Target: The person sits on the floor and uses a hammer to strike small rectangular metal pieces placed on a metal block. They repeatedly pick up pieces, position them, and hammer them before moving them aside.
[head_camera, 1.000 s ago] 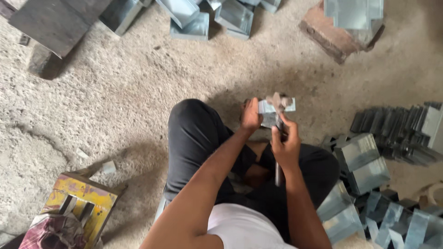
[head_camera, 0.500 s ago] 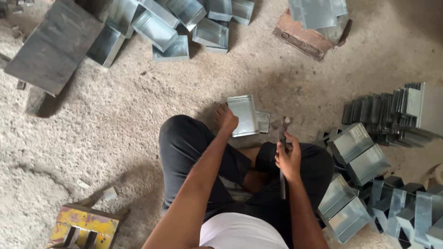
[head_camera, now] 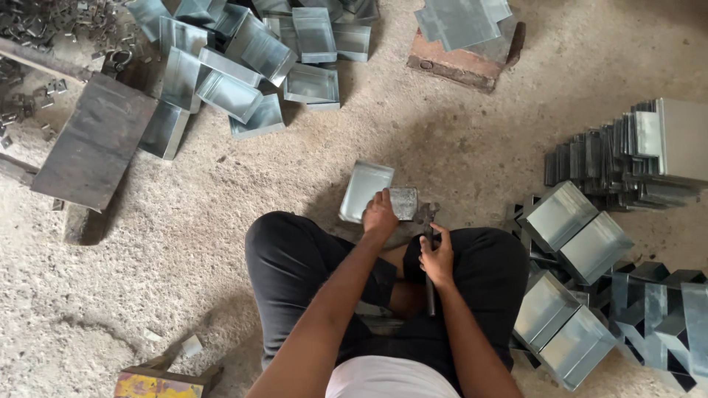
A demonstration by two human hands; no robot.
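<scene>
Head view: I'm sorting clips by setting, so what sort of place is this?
Probably a small sheet-metal workshop: a rough concrete floor, heaps of folded metal boxes, and a hammer in the person's right hand.

Ahead of me to the left lay a heap of open sheet-metal boxes [head_camera: 251, 66], beside a dark steel plate [head_camera: 92, 144] and a scatter of small metal clips [head_camera: 51, 29] in the far corner. A brick [head_camera: 461, 63] carried flat metal sheets [head_camera: 461, 18] further ahead, while to my right stood a row of stacked folded blanks [head_camera: 627, 158] and finished boxes [head_camera: 575, 236], all on the gritty concrete floor [head_camera: 169, 250]
</scene>
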